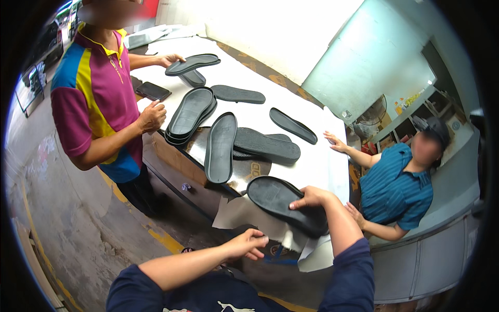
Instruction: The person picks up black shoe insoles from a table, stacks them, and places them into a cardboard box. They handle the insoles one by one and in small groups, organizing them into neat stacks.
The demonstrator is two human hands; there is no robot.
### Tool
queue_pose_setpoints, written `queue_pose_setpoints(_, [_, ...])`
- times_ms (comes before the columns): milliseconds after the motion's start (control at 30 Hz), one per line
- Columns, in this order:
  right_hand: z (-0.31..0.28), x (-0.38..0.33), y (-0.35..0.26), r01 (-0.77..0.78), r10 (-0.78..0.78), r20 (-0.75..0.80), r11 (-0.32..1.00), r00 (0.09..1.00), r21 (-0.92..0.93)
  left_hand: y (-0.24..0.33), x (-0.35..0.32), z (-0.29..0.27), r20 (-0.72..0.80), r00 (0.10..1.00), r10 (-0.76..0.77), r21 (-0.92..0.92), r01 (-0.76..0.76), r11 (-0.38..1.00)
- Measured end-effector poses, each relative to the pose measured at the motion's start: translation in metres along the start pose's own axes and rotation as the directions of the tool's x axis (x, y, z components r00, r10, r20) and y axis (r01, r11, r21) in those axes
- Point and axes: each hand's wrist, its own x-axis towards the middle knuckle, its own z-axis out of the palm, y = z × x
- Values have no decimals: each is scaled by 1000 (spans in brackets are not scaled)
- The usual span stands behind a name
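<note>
Hovering left hand: half open, fingers loosely curled, nothing in it; lent no support.
Flap: hung off the table's near edge; a forearm snagging it could have pulled it.
Right hand: closed on the held sole, thumb on top; other fingertips hidden.
Held sole: at the near edge; a one-handed grip might have let it twist or drop.
Lone sole: one end by the edge; a knock could have tipped it off.
Stack: uneven, near the left edge; a bump from the co-worker's closer hand might have slid it.
</note>
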Motion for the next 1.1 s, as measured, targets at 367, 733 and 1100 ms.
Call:
queue_pose_setpoints(367, [-51,-28,-59,605,-782,-134,348,608,716,58,3,20,-560,689,460,-426,-715,553])
queue_pose_setpoints(733, [-84,183,-77,474,-823,-240,507,516,-720,88,-45,-51,-951,185,249,37,-729,684])
queue_pose_setpoints(1100, [-272,175,38,284,-313,-363,950,878,-133,182,-5,-91,-886,423,192,25,-369,929])
